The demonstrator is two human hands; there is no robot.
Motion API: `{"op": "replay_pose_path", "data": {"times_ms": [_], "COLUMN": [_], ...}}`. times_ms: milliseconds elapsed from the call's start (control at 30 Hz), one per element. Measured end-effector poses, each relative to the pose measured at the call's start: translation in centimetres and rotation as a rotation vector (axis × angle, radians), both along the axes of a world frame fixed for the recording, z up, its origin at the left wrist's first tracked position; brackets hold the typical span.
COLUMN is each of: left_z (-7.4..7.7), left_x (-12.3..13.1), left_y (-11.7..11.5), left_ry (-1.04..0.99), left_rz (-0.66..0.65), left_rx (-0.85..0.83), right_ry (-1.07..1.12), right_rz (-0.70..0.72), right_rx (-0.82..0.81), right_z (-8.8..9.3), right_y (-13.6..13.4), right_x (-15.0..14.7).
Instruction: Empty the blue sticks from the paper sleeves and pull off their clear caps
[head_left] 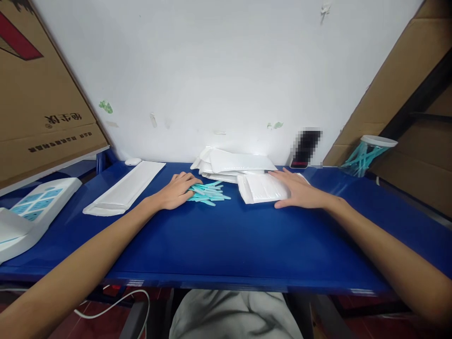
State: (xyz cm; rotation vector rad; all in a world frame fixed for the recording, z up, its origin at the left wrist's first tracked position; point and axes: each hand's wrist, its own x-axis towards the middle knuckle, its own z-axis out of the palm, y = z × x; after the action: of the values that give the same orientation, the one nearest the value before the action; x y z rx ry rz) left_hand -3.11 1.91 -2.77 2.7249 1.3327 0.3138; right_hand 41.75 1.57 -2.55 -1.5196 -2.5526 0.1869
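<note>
My left hand [176,190] rests on the left end of a small heap of teal plastic sticks [209,193] lying on the blue table [226,245]; its fingers curl down onto the sticks. My right hand [300,190] lies flat, fingers stretched out, on a white padded envelope [259,188] just right of the sticks. Behind both, against the wall, sits a stack of more white padded envelopes [233,165].
A long white envelope [125,188] lies at the left, with a white mouse [133,161] behind it. White boxes [35,207] sit at the far left edge. A clear tub of teal sticks [367,155] stands at the right. Cardboard boxes flank both sides; a phone [305,148] leans on the wall.
</note>
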Motion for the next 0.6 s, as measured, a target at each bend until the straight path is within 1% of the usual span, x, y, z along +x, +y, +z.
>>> {"op": "replay_pose_path", "data": {"times_ms": [100,200,300,400,500,600], "left_z": [0.2,0.2,0.1,0.2,0.6,0.9], "left_x": [0.7,1.0,1.1,1.1,1.2,0.9], "left_y": [-0.2,-0.1,0.0,-0.3,-0.6,-0.7], "left_ry": [0.068,0.135,0.148,0.142,0.148,0.142], "left_rz": [0.041,0.072,0.099,0.135,0.145,0.085], "left_rx": [0.047,0.119,0.133,0.112,0.074,-0.007], "right_ry": [0.029,0.119,0.267,0.375,0.376,0.378], "right_rz": [-0.025,0.007,0.141,0.272,0.343,0.395], "right_rx": [0.052,0.223,0.431,0.584,0.629,0.588], "right_z": [0.0,0.4,1.2,2.0,2.5,2.6], "right_y": [0.4,-0.3,-2.1,-4.0,-5.3,-5.8], "right_x": [-0.8,-0.9,-1.4,-2.5,-3.6,-4.2]}}
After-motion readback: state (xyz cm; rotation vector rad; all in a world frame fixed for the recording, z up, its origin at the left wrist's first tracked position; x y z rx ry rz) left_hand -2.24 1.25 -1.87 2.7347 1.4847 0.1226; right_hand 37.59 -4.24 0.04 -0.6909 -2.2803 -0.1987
